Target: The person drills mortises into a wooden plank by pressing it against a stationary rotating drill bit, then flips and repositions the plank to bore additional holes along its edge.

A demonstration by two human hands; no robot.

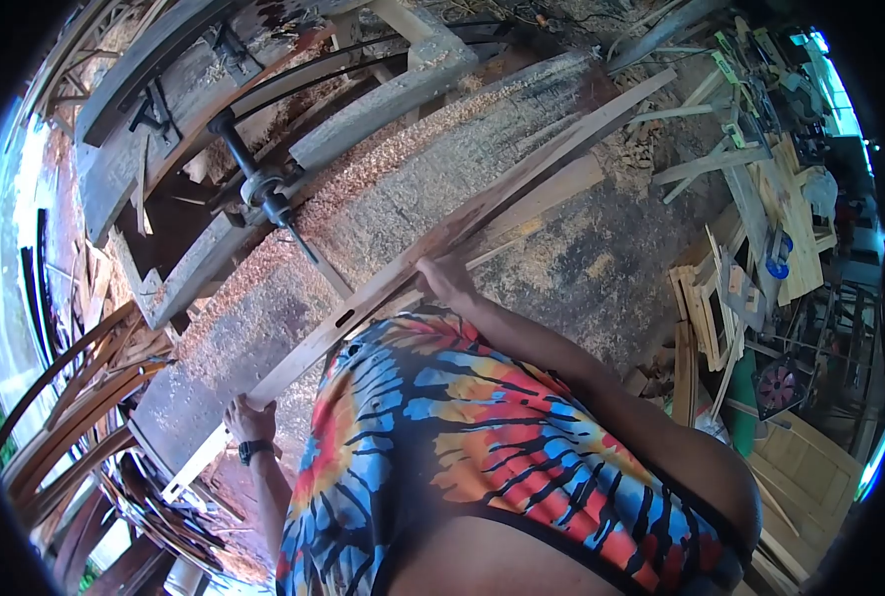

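A long wooden board [402,260] with a dark slot near its middle lies slantwise across a bench covered with shavings [581,278]. My left hand [250,421], with a dark watch on its wrist, is closed on the board's lower-left part. Farther up the board, my right hand [446,281] grips its near edge, its fingertips partly hidden. A paler plank [552,191] lies alongside, just under the board's upper half. Past the board, a dark metal clamp [266,191] with a thin rod points toward the slot.
Curved wooden frame pieces [383,107] with more clamps stand along the far side among wood shavings [373,164]. Bent wooden strips [80,427] are stacked at the left. Scrap wood [706,318], a fan [778,385] and a pale panel [810,462] are at the right.
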